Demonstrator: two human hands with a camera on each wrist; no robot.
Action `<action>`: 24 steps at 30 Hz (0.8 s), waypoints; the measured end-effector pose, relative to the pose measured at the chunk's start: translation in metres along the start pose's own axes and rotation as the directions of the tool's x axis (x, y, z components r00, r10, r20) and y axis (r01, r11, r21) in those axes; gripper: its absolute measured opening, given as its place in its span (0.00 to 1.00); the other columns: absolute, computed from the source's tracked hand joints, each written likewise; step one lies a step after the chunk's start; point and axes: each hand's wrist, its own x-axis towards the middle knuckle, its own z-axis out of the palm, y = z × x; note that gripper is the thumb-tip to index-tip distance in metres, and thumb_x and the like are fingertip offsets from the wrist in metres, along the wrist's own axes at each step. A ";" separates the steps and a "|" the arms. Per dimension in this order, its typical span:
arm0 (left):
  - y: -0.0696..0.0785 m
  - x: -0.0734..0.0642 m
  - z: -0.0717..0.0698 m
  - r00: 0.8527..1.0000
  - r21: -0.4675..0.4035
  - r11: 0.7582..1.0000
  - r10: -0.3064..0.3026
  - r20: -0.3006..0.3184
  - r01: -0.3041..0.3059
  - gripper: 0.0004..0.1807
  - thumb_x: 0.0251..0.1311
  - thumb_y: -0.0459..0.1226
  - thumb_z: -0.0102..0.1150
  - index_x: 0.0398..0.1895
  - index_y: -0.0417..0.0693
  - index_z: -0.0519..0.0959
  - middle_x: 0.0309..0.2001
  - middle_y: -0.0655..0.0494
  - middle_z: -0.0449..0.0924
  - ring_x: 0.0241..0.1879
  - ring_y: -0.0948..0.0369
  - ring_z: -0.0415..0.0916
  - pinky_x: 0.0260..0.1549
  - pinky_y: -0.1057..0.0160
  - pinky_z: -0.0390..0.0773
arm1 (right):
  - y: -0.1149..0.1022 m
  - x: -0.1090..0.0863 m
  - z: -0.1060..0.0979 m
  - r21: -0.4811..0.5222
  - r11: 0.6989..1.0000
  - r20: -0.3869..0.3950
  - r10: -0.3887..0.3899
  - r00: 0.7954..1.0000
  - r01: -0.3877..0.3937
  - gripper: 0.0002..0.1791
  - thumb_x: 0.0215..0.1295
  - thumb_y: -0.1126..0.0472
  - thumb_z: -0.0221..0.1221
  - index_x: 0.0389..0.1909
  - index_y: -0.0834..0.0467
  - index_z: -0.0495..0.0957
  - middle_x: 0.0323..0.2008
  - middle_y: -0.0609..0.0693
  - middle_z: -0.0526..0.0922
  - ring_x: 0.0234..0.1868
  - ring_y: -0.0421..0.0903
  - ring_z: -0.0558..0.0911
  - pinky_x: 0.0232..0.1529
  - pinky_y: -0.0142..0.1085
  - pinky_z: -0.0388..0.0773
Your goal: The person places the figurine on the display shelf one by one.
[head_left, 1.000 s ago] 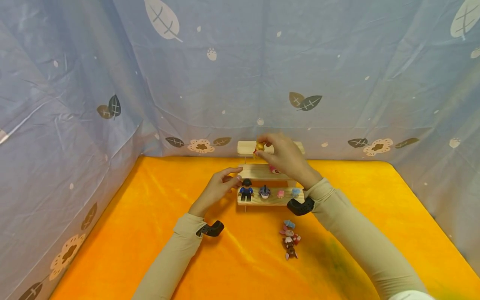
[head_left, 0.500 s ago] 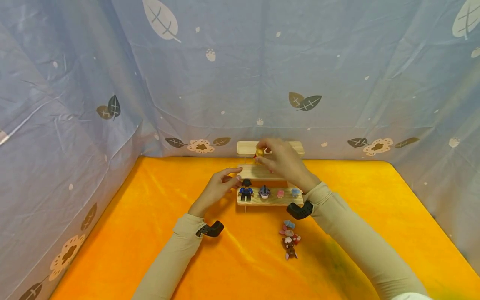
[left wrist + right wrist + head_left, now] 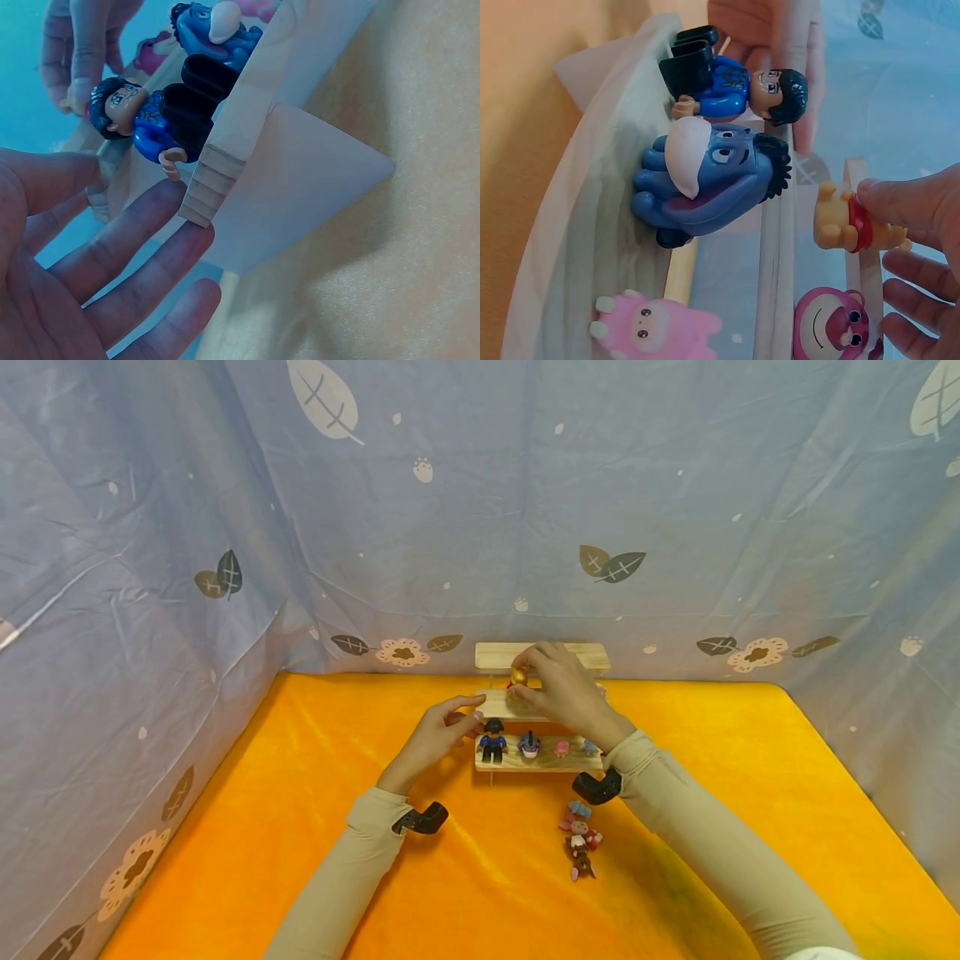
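Note:
My right hand (image 3: 564, 689) pinches a yellow bear figure (image 3: 832, 214) in a red shirt by its upper body, close over the middle tier of a stepped wooden shelf (image 3: 495, 703). Beside it on that tier sits a pink bear figure (image 3: 829, 326), hidden behind my hand in the head view. My left hand (image 3: 438, 731) is at the shelf's left end, fingers extended, fingertips right at the boards. On the lowest tier sit a black-haired doll in blue (image 3: 492, 742), a blue donkey figure (image 3: 712, 172), a pink figure (image 3: 652, 326) and a small light blue figure (image 3: 591, 747).
In front of the shelf, a group of small figures (image 3: 580, 843) lies on the orange cloth (image 3: 480, 893). The top tier (image 3: 495, 654) stands close to the blue-grey leaf-print curtain (image 3: 480, 527) behind.
My right hand has come down with the yellow bear figure from the level of the top tier to the middle tier. The left hand stays at the shelf's end.

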 end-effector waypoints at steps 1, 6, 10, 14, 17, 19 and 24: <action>0.000 0.000 0.000 1.000 -0.004 1.000 -0.001 0.000 0.001 0.24 0.75 0.43 0.54 0.71 0.50 0.73 0.46 0.38 0.87 0.46 0.46 0.86 0.48 0.41 0.82 | 0.000 0.000 0.000 0.000 1.000 -0.003 -0.002 1.000 0.002 0.17 0.62 0.57 0.71 0.47 0.60 0.80 0.48 0.56 0.82 0.52 0.56 0.77 0.56 0.51 0.73; 0.000 0.001 0.000 1.000 -0.004 1.000 0.001 0.002 -0.001 0.24 0.75 0.43 0.54 0.71 0.50 0.73 0.46 0.39 0.87 0.46 0.47 0.86 0.48 0.40 0.82 | 0.001 -0.001 0.002 -0.014 1.000 0.018 0.006 1.000 -0.005 0.17 0.63 0.56 0.70 0.48 0.59 0.80 0.49 0.55 0.82 0.51 0.55 0.76 0.56 0.50 0.72; -0.001 0.001 0.000 1.000 -0.004 1.000 0.000 0.006 0.000 0.24 0.75 0.44 0.55 0.72 0.50 0.72 0.46 0.39 0.87 0.46 0.48 0.86 0.48 0.41 0.83 | 0.002 -0.002 0.003 -0.027 1.000 0.033 0.004 0.999 -0.003 0.17 0.64 0.56 0.70 0.49 0.59 0.80 0.50 0.55 0.82 0.52 0.54 0.75 0.56 0.49 0.72; -0.003 0.002 0.001 1.000 0.003 1.000 0.001 -0.002 -0.001 0.24 0.75 0.44 0.55 0.71 0.53 0.73 0.45 0.39 0.88 0.45 0.49 0.87 0.47 0.43 0.83 | 0.003 -0.003 0.004 -0.043 0.999 0.026 -0.016 1.000 0.017 0.17 0.64 0.56 0.70 0.49 0.58 0.79 0.50 0.55 0.82 0.52 0.54 0.75 0.56 0.49 0.72; -0.003 0.003 0.001 1.000 0.000 1.000 -0.009 -0.007 0.009 0.24 0.74 0.44 0.55 0.71 0.54 0.74 0.45 0.40 0.88 0.45 0.49 0.87 0.48 0.43 0.83 | 0.003 -0.004 0.005 -0.058 0.998 0.022 -0.029 0.999 0.030 0.17 0.63 0.55 0.70 0.49 0.58 0.79 0.51 0.54 0.81 0.52 0.55 0.75 0.56 0.50 0.72; -0.003 0.003 0.001 1.000 -0.002 1.000 -0.013 -0.005 0.013 0.23 0.74 0.44 0.55 0.71 0.54 0.74 0.46 0.40 0.88 0.46 0.49 0.87 0.49 0.42 0.83 | 0.003 -0.005 0.005 -0.067 0.997 0.023 -0.033 0.999 0.034 0.18 0.63 0.55 0.70 0.49 0.58 0.79 0.51 0.54 0.81 0.53 0.55 0.75 0.56 0.50 0.72; -0.003 0.003 0.001 1.000 -0.001 1.000 -0.008 -0.006 0.008 0.24 0.75 0.43 0.55 0.71 0.52 0.73 0.46 0.39 0.87 0.45 0.49 0.87 0.49 0.42 0.83 | 0.001 -0.006 0.004 -0.071 0.997 0.024 -0.036 0.999 0.038 0.18 0.63 0.54 0.70 0.49 0.57 0.79 0.53 0.54 0.80 0.53 0.55 0.75 0.57 0.50 0.72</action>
